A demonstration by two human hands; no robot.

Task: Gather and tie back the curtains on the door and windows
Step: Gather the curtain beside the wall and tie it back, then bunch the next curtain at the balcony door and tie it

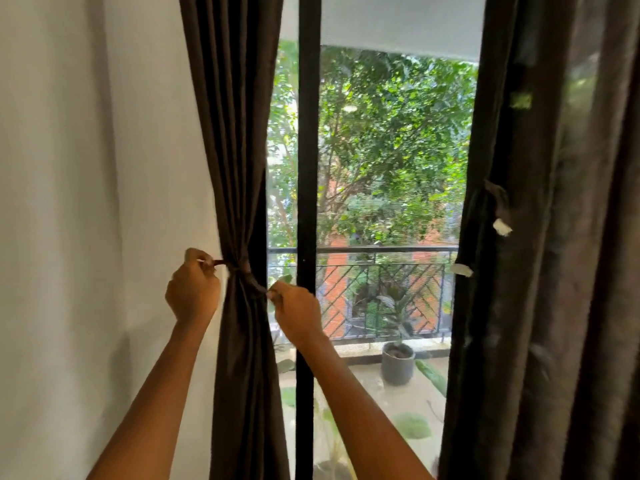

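A white wall (86, 168) fills the left side. Beside it the left hand (192, 289) is curled into a fist and pinches one end of a dark tie-back (242, 271). The tie-back is wrapped round the left curtain (232, 133), a dark brown drape cinched into a narrow waist where the band crosses it. The right hand (298, 306), also closed, grips the band's other end just right of the curtain, slightly lower than the left. Behind it stands the black door frame (307, 168). Through the glass are a balcony railing (381, 249) and a grey plant pot (397, 365) (with trees beyond). The right curtain (554, 237) hangs gathered at the far right, with a tie (498, 209) bearing a white tag at its edge.
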